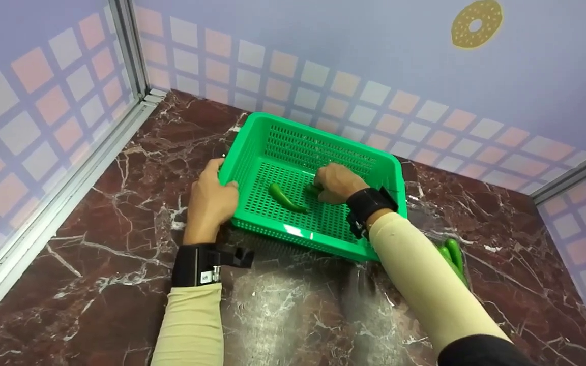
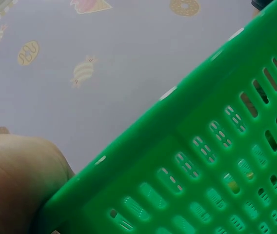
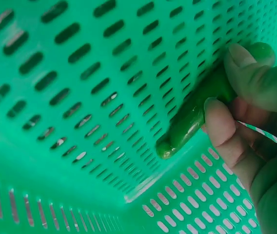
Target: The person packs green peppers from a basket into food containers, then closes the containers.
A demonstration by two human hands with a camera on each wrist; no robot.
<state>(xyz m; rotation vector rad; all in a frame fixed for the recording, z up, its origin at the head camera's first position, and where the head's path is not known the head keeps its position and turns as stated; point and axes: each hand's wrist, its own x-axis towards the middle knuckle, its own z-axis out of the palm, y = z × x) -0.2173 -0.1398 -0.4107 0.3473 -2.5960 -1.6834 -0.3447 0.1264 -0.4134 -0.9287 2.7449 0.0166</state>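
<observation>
A green plastic basket (image 1: 272, 231) with slotted walls stands on the dark marbled surface. My left hand (image 1: 213, 198) grips its left rim, thumb on the inner side. Inside the basket, my right hand (image 1: 341, 183) pinches a green chili pepper (image 3: 192, 117) between thumb and fingers, low over the slotted floor. Another curved green chili pepper (image 1: 285, 200) lies on the basket floor, left of the right hand. The left wrist view shows the basket's outer wall (image 2: 143, 141) beside the hand.
Several green chili peppers (image 1: 454, 254) lie to the right of the basket, partly hidden by my right sleeve (image 1: 420, 274). A tile-patterned wall (image 1: 323, 86) rises close behind the basket. Another panel (image 1: 44, 117) borders the surface at left, along a metal edge (image 1: 94, 168).
</observation>
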